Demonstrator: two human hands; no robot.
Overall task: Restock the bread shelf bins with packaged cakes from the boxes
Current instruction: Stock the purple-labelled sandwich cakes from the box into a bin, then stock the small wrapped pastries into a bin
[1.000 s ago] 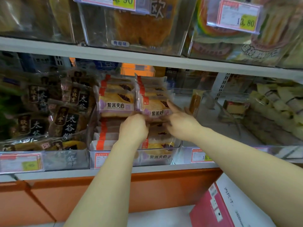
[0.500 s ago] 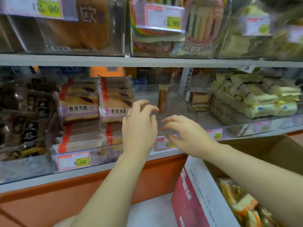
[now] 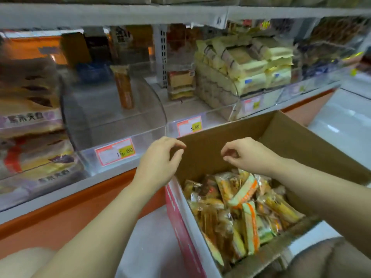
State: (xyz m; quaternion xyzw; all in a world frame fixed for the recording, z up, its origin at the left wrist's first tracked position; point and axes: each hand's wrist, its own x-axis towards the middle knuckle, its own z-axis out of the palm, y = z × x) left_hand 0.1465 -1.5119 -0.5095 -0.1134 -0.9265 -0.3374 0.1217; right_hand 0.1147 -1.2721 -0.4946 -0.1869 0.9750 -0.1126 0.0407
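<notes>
Hands pulled back from bin (image 3: 112,121); left hand (image 3: 158,163), right hand (image 3: 251,155) above box (image 3: 281,137), fingers (image 3: 171,141) loosely curled, empty, packaged cakes (image 3: 241,207) below

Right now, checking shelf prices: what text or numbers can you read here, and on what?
"15.60": left price tag, on the nearly empty clear bin.
"8.80": middle price tag, on the next bin.
Too blurred: right price tag, purple labels on the cake packs, print on the box.

A red-bordered price tag (image 3: 115,151) on the front of the clear bin (image 3: 90,119) reads 15.60. The second tag (image 3: 189,126), on the next bin (image 3: 212,115) rightward, reads 8.80. The characters on the purple band (image 3: 30,119) of the left packages are too blurred to read.
</notes>
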